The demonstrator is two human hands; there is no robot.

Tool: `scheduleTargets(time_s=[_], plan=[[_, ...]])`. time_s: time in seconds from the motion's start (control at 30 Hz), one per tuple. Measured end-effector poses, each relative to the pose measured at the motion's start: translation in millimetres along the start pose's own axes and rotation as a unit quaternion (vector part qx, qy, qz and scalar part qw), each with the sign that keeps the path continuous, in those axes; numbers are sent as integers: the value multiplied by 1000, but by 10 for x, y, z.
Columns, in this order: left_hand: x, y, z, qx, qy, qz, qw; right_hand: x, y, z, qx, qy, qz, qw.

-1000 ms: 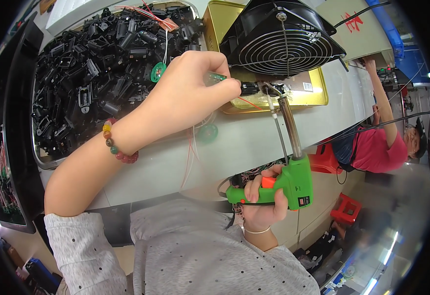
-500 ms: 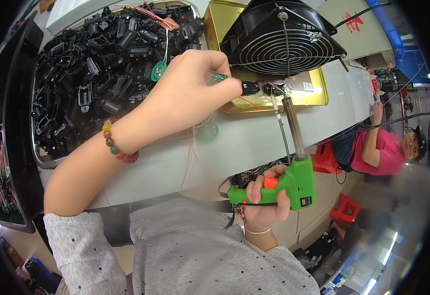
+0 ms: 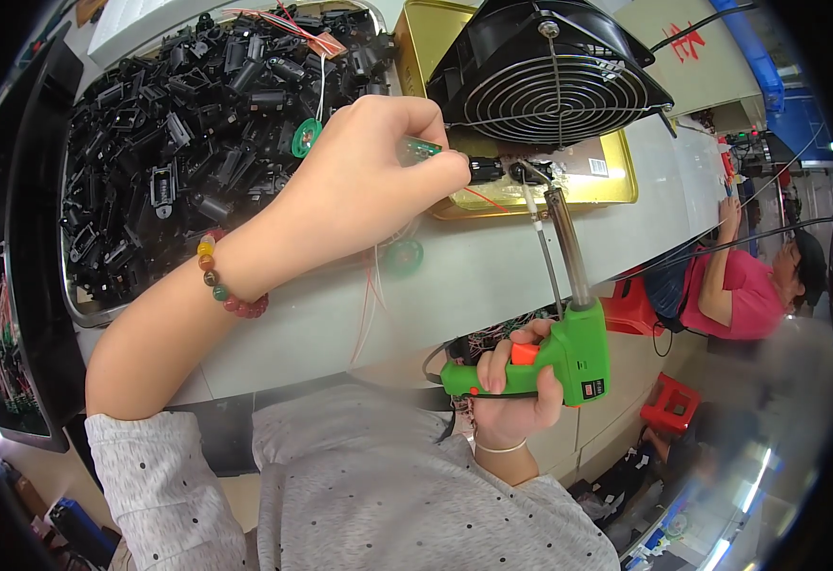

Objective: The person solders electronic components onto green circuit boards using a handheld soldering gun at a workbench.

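My left hand is closed in a pinch on a small green circuit board, partly hidden by the fingers. A black plastic part sticks out past the fingertips, over the yellow tin; whether it joins the board is hidden. My right hand wraps round the handle of a green soldering gun with an orange trigger. The gun's metal barrel points up and away, its bent tip at the far end of the black part. A thin red wire trails beside my left fingertips.
A tray heaped with black plastic housings lies at the left. Behind the yellow tin stands a black fan with a wire grille. A round green board sits by my left wrist. A person in pink works at right, near red stools.
The soldering gun's tip has shifted very slightly at the black part. Both hands keep their grip and place. The person in pink has turned their head.
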State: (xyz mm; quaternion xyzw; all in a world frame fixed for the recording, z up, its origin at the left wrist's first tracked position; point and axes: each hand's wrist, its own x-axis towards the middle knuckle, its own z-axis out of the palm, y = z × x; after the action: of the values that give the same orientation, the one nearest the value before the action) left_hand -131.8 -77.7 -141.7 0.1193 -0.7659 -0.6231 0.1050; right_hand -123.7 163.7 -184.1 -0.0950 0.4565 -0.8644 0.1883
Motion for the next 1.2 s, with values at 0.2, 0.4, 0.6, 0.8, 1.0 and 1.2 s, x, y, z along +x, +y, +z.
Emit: scheduleTargets(time_s=[0.2,0.4,0.6,0.8,1.0,1.2], plan=[[5,18,-3,22,2,9,1000,4,-3,1,5,6,-5,1000],[0,6,-1,5,3,7,1000,6,8,-10,8,8,-4,1000],[0,12,2,3,5,8,1000,4,-2,-18,9,8,2,1000],[-8,26,0,-3,-1,-12,1000,4,-1,-8,15,5,4,1000],[4,12,-37,28,-1,14,1000,7,-8,-18,20,5,6,1000],[30,123,-90,91,15,180,979,24,-32,-22,31,-7,6,999]])
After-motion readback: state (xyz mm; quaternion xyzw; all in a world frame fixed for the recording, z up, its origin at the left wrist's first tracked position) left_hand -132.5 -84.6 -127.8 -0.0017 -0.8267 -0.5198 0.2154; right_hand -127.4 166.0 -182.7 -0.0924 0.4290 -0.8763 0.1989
